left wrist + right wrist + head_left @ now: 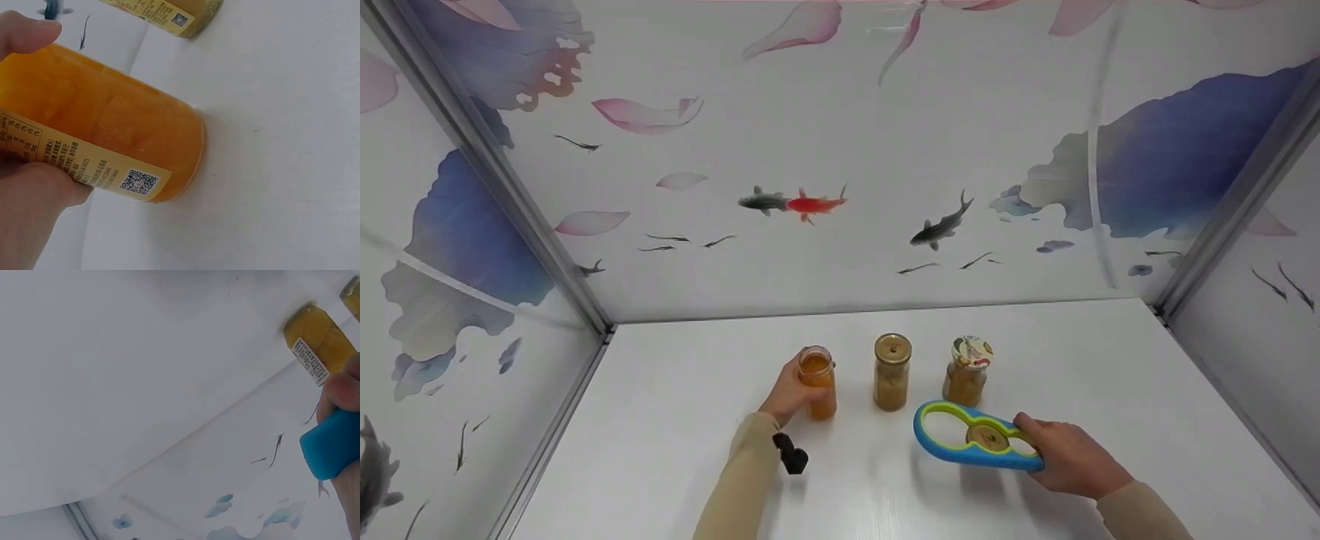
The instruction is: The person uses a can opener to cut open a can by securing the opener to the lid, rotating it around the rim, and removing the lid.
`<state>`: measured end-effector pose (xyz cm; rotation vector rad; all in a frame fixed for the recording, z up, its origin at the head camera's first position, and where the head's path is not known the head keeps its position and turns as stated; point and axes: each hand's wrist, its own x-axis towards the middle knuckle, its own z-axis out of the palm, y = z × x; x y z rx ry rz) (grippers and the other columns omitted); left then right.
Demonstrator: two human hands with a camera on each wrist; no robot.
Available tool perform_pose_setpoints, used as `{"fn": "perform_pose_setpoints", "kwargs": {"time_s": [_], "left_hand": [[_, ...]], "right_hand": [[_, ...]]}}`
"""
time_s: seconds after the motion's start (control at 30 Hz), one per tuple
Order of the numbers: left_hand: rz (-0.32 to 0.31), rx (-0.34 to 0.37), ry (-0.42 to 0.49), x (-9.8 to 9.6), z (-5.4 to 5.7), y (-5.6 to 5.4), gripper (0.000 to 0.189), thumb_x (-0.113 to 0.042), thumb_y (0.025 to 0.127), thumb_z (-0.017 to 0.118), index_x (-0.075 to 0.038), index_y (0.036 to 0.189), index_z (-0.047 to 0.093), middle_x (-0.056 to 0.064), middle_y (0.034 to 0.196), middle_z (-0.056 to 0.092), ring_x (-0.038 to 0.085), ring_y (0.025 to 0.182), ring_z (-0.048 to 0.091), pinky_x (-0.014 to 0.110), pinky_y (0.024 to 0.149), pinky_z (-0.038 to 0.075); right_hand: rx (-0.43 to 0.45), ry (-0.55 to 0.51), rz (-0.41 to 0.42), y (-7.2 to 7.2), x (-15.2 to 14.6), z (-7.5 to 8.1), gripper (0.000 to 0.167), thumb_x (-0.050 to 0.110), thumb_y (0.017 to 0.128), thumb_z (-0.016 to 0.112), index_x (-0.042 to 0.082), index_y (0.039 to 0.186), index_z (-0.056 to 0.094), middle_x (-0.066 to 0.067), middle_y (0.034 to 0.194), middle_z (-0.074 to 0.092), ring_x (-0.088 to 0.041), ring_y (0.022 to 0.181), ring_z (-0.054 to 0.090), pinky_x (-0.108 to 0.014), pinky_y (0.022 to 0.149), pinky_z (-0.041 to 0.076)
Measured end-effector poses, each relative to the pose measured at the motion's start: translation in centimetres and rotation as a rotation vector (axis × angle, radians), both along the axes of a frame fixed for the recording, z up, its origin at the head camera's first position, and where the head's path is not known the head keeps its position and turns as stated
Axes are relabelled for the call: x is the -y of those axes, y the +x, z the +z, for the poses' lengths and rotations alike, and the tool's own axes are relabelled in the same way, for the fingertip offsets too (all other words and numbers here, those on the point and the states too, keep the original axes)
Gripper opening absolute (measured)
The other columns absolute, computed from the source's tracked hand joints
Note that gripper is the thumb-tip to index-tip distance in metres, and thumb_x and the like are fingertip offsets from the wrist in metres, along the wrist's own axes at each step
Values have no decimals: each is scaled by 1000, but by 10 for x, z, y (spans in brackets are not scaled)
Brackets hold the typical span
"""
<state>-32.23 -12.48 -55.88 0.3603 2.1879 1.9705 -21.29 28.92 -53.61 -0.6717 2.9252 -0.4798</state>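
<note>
My left hand [789,391] grips a glass jar of orange fruit [823,407], which stands lidless on the white table. In the left wrist view, the thumb and fingers wrap this jar [135,118] beside its yellow label. At the right, my right hand [1072,455] holds a blue and lime-green jar opener [960,455] by one end, raised over the table. A gold lid [987,438] sits in the middle opening of the opener. The right wrist view shows only the blue handle end [329,447] in the fist.
A tall jar with a gold lid [893,349] stands just right of the orange jar. Farther right, behind the opener, is a shorter jar with a patterned lid [973,352]. Printed panels [855,255] wall the table [660,420] at the back and sides.
</note>
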Motion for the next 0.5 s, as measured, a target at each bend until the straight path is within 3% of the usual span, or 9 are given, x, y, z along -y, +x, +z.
{"fn": "perform_pose_setpoints", "kwargs": {"time_s": [0.23,0.43,0.5], "left_hand": [[30,32,-16,1,-7,-10,64,6,73,71,-4,132,49,10,125,58,29,117,51,50,107,34],[61,40,-21,2,-5,-12,65,4,74,71,-4,134,47,12,127,57,28,118,51,48,107,35],[60,43,-16,2,2,-9,65,4,75,70,-3,135,47,13,127,57,29,117,52,48,107,35]], "right_hand": [[30,4,-43,1,4,0,45,8,71,82,15,104,53,0,88,64,-14,67,52,-47,73,56],[31,-6,-44,5,5,-1,46,9,71,82,15,105,52,-1,89,64,-14,67,51,-46,72,56],[36,-11,-45,6,5,-2,45,9,72,82,14,106,52,-1,89,63,-14,68,51,-45,72,55]]}}
